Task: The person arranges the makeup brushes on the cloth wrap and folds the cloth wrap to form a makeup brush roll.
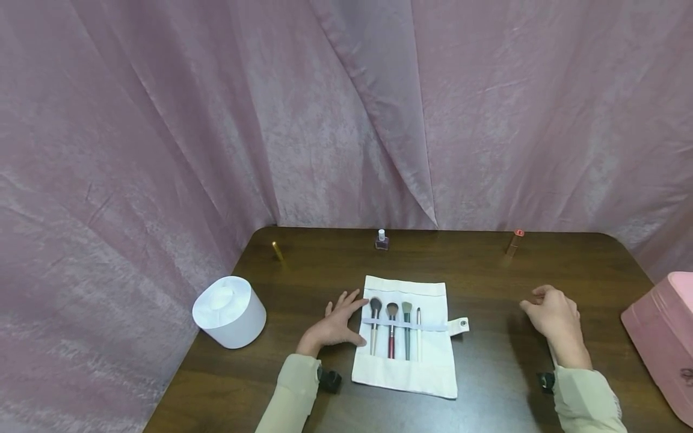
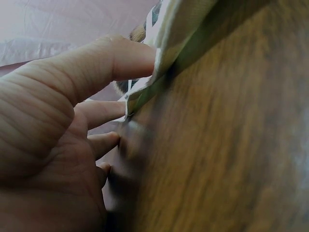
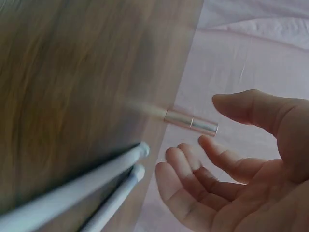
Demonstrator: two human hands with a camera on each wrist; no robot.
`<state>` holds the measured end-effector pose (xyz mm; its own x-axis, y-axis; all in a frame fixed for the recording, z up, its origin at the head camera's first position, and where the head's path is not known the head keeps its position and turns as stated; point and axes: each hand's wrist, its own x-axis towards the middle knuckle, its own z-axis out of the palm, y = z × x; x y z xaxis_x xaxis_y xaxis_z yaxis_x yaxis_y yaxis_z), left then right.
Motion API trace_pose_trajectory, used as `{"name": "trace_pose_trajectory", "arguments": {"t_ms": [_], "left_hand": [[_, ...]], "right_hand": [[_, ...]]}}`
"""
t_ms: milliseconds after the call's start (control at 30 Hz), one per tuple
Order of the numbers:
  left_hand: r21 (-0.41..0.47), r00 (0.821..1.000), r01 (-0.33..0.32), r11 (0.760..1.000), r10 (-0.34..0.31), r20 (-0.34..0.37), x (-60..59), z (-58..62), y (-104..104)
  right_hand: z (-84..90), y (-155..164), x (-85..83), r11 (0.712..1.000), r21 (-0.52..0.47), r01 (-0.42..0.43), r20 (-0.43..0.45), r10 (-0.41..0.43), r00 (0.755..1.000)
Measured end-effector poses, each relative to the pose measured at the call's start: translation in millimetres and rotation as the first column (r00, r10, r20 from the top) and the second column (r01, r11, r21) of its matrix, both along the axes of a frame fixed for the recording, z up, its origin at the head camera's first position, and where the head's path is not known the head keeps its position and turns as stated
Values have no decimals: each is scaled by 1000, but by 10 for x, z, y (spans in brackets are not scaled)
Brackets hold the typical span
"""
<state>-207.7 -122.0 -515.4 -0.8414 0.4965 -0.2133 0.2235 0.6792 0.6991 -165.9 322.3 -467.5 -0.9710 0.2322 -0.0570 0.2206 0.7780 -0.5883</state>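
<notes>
A white fabric brush roll (image 1: 407, 355) lies unrolled flat at the table's middle. Several makeup brushes (image 1: 391, 328) sit side by side under its elastic strap. My left hand (image 1: 346, 313) rests flat on the table at the roll's left edge, fingers straight. In the left wrist view its thumb (image 2: 120, 58) touches the edge of the cloth (image 2: 169, 38). My right hand (image 1: 547, 310) hovers to the right of the roll, apart from it, fingers loosely curled and holding nothing. In the right wrist view the palm (image 3: 241, 193) shows bare, with a rose-gold lipstick tube (image 3: 191, 121) beyond it.
On the dark wooden table (image 1: 487, 270) stand a gold tube (image 1: 277, 251), a small nail polish bottle (image 1: 381, 240) and the rose-gold lipstick (image 1: 515, 241) along the back. A white round container (image 1: 230, 311) sits at the left edge, a pink case (image 1: 663, 343) at the right. Pink curtains surround the table.
</notes>
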Motion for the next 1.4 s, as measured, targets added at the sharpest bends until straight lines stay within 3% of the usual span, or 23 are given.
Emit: {"name": "trace_pose_trajectory", "arguments": {"t_ms": [333, 667, 1167, 1400], "left_hand": [[7, 1000, 3, 1000, -3, -2, 17, -1, -5], [7, 1000, 5, 1000, -5, -7, 9, -41, -13], [11, 1000, 11, 1000, -10, -5, 2, 1, 6], [10, 1000, 7, 1000, -7, 0, 1, 10, 0]], "right_hand": [[-17, 157, 36, 999, 54, -4, 111, -2, 994], [-71, 215, 54, 998, 62, -5, 148, -4, 989], [-61, 116, -39, 991, 80, -109, 112, 100, 989], [20, -25, -91, 992, 57, -111, -22, 113, 993]]}}
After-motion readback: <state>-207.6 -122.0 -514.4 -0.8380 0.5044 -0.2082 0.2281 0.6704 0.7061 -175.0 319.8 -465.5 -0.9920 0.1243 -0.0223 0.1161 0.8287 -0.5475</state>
